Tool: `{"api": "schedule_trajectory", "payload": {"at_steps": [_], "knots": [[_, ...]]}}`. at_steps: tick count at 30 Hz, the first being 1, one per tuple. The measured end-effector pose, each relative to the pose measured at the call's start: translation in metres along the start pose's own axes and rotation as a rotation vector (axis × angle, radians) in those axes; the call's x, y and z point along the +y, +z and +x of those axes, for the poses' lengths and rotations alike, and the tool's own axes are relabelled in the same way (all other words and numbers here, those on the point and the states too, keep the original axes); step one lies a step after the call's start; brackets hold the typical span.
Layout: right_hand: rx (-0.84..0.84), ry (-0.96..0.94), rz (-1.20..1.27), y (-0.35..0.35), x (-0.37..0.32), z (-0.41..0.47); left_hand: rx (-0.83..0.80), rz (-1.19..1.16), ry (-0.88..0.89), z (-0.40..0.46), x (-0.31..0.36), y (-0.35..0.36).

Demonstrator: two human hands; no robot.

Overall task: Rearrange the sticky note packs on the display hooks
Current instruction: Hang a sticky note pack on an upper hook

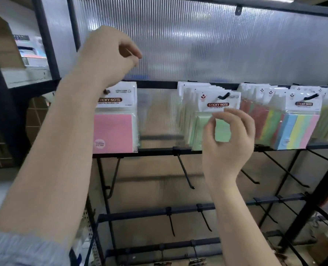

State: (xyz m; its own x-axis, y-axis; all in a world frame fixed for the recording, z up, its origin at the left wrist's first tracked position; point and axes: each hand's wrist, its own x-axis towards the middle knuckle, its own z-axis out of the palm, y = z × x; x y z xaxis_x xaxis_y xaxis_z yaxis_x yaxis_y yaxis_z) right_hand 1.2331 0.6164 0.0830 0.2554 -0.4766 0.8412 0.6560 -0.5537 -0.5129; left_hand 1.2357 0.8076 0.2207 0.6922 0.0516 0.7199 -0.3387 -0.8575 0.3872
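- On the top rail of the rack, the sticky note packs hang in three bunches: a pink pack (114, 129) on the left, green packs (203, 120) in the middle, and striped packs (301, 129) on the right.
- Between pink and green is a gap with no packs.
- The right hand (227, 143) is in front of the green packs. Its thumb and fingers are bent with a small space between them, and I cannot tell if they touch the front pack.
- The left hand (109, 56) is up above the pink pack, fingers curled close to the thumb, holding nothing I can see.
- To do this well, I think you pinch the white card top and slide the pack straight off the black hook (223, 96), so the hole does not rip.
- The packs are flat squares in shiny clear bags.
- The back wall (197, 45) is bumpy, see-through plastic, and thin black hooks stick out below.
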Motion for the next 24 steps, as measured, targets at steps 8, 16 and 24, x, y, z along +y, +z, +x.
{"api": "schedule_trajectory", "payload": {"at_steps": [8, 16, 24], "knots": [[-0.638, 0.242, 0.186, 0.03, -0.04, -0.026, -0.152, 0.112, -0.193, 0.003, -0.035, -0.023], [-0.817, 0.37, 0.246, 0.058, -0.056, -0.045, -0.464, 0.24, -0.204, 0.03, -0.05, -0.013], [-0.722, 0.516, 0.443, 0.07, -0.065, -0.038, -0.441, 0.235, -0.178, 0.029, -0.066, -0.014]]}}
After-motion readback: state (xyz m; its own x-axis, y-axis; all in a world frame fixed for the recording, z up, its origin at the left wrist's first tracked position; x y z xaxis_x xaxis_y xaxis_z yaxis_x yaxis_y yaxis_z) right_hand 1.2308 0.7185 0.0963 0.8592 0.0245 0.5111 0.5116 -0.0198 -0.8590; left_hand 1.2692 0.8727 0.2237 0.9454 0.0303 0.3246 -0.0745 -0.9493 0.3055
